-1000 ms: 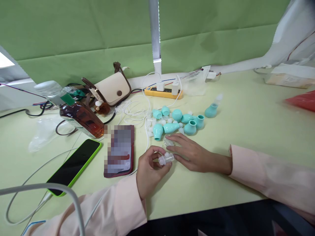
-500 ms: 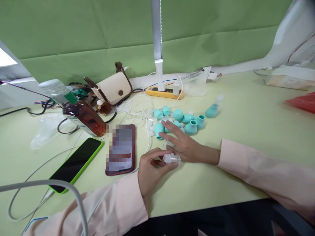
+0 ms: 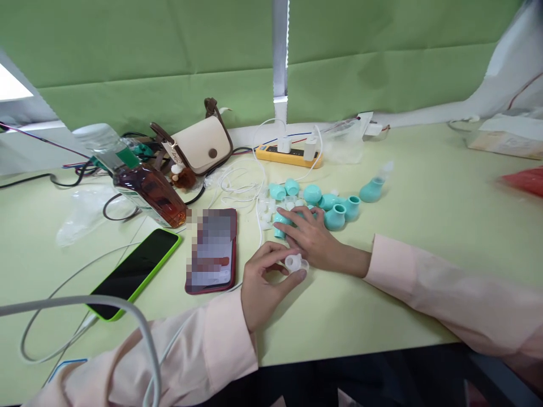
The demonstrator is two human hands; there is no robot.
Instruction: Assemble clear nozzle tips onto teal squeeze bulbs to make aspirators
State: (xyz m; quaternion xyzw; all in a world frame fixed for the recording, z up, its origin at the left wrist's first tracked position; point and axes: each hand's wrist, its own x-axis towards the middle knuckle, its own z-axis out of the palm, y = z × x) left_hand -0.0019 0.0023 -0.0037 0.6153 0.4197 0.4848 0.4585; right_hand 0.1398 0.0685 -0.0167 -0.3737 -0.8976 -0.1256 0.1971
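Note:
Between the thumb and fingers of my left hand (image 3: pixel 266 278) is a small clear plastic tube (image 3: pixel 296 263), its round mouth tilted toward the camera. My right hand (image 3: pixel 316 240) lies over the near side of a cluster of teal bulbs, fingers spread and pointing left. Its fingertips touch or cover a teal bulb (image 3: pixel 280 225); whether anything is under the palm is hidden. Just right of these fingers a teal bulb (image 3: pixel 335 217) shows its open mouth. Small translucent pieces (image 3: pixel 266 209) lie among the bulbs. Farther right, a teal bulb (image 3: pixel 371 190) carries a clear tip.
A red-cased phone (image 3: pixel 212 251) and a green-cased phone (image 3: pixel 136 274) lie at left, with a bottle of brown liquid (image 3: pixel 148 192) behind them. A cream bag (image 3: pixel 201 147), white cables and a yellow power strip (image 3: pixel 267 154) are at the back. A grey cable crosses my left sleeve.
The tube in my left hand has turned so its mouth faces more toward the camera. My right hand has moved slightly over the bulbs, and the bulb at its fingertips has shifted. The view has shifted slightly.

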